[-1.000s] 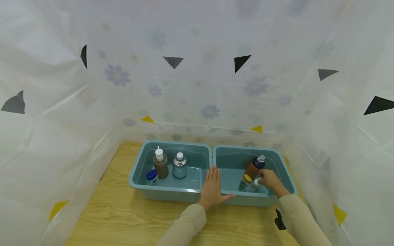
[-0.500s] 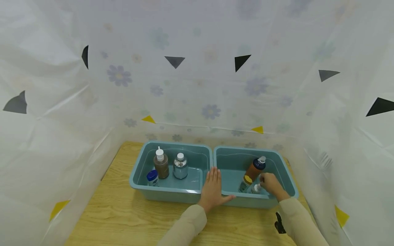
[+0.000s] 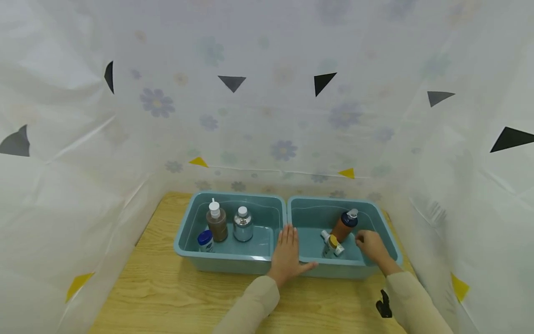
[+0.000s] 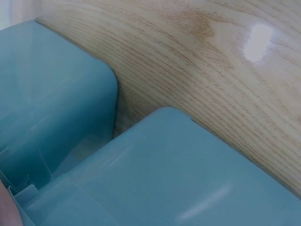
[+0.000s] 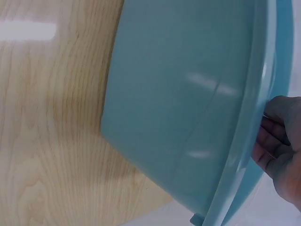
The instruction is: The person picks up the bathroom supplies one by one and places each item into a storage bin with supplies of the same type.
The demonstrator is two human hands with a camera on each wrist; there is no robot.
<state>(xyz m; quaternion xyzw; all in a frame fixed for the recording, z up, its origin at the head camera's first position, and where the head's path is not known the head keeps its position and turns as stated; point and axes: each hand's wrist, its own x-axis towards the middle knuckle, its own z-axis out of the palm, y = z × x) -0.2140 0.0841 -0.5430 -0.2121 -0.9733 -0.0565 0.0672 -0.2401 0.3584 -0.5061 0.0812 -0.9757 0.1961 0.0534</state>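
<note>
On the wooden desk (image 3: 167, 297), two teal bins sit side by side, touching along their inner walls. The left hand (image 3: 287, 254) lies flat across that seam at the near rims, fingers straight and together, thumb spread toward 3 o'clock along the right bin (image 3: 388, 241). The right hand (image 3: 371, 245) hangs inside that bin near its 4 o'clock corner, fingers loosely curled and holding nothing; the right wrist view shows their tips (image 5: 273, 141) just inside the rim.

At 9 o'clock from that hand, apart from it, a small white-capped bottle (image 3: 329, 245) leans against a yellow-capped bottle, which I cannot separate cleanly. Behind them, toward 12 o'clock, a tall brown bottle (image 3: 343, 226) with a dark collar and pump top tilts toward the back wall.

In my judgement this leaning cluster is the risk: a nudge from the curled fingers could tip the small bottle over or send the tilted brown one sliding down.

The left bin (image 3: 183, 236) holds three upright items: a blue-lidded jar (image 3: 205, 241) at 8 o'clock, a brown pump bottle (image 3: 217, 225) and a silvery bottle (image 3: 243, 226).
</note>
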